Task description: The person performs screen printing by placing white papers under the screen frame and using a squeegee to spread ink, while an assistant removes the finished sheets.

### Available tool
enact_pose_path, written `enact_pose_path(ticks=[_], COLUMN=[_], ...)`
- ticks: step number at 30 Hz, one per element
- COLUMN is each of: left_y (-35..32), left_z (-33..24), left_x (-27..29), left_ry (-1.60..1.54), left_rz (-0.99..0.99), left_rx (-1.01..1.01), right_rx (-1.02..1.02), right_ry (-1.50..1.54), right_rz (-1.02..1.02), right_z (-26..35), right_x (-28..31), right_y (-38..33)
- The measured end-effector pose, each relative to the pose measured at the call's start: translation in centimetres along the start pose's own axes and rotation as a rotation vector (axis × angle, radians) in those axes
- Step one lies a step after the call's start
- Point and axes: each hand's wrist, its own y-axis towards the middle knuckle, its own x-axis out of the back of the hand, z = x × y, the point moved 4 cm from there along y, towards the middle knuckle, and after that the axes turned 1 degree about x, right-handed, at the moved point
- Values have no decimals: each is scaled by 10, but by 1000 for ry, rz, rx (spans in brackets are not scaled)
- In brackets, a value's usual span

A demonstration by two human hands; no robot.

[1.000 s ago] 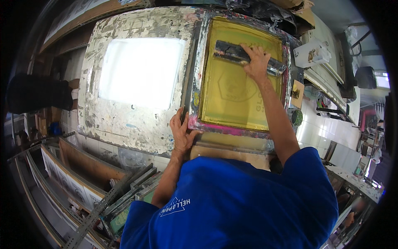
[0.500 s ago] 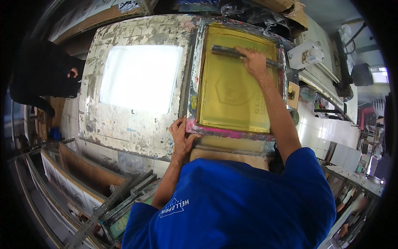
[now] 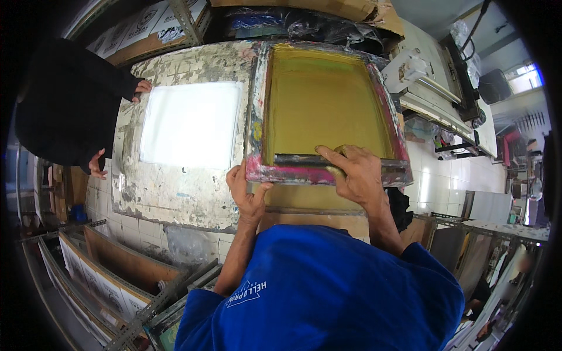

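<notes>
Head view, one moment. One printing frame (image 3: 328,111) with yellow mesh lies on the right part of the desk (image 3: 175,187); its border is smeared pink and grey. One squeegee (image 3: 304,159) rests across the near end of the mesh, just inside the near border.

Right hand (image 3: 358,175): closed over the squeegee's right half, fingers curled on top; the blade under the hand is hidden. Left hand (image 3: 249,190): grips the frame's near left corner, thumb on top, fingers tucked beneath and out of sight.

One white sheet (image 3: 190,124) lies flat on the left part of the desk, just beside the frame. Desk surface is flaked and patchy.

The person's blue shirt (image 3: 316,292) covers the near desk edge and whatever lies below the frame.

Far left: a second person in a black sleeve (image 3: 70,99). Two hands visible, one (image 3: 142,88) touching the sheet's far left corner, the other (image 3: 96,165) near the desk's left edge; the body is cut off by the dark rim.

Right side: a machine (image 3: 433,93), distorted, details unclear.
</notes>
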Motion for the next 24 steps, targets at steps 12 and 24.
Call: enact_pose_path(ticks=[12,24], left_y=[105,14], left_z=[-22,69], left_x=[-18,-85], left_ry=[-210,300], left_rz=[-68,231], left_rx=[220,519], right_rx=[211,113], right_ry=[-139,22], right_rz=[-256,-222], right_z=[-15,-24], right_x=[129,169], right_y=[135,192])
